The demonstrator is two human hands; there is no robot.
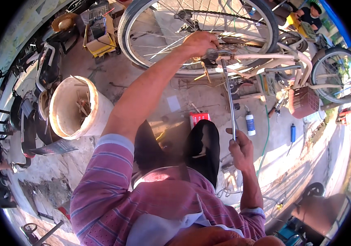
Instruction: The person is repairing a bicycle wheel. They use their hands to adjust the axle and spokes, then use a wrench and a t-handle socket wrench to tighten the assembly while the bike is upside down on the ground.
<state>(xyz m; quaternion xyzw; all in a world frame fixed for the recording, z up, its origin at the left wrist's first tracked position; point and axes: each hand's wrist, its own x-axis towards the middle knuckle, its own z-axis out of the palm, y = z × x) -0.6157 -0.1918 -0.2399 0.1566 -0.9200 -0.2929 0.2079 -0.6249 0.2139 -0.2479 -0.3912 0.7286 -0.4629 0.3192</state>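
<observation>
An upturned bicycle with a pale frame [280,56] and a spoked wheel [122,30] lies in front of me. My left hand [200,43] reaches across to it near the chain. Its fingers are curled in beside a dark part of the bicycle [212,55], and what they hold is partly hidden. From that spot a long, thin metal bar-like tool [229,96] runs down toward me, its far end against the bicycle. Around the near end of this bar, my right hand [241,151] is closed, above the ground right of my knee.
To the left stands a white bucket [97,110] with scraps inside. A yellow box of parts [101,45] sits behind it. On the ground are a red box [199,118], a blue-and-white bottle [250,123] and a green cord [267,141]. Another person [310,17] is at far right.
</observation>
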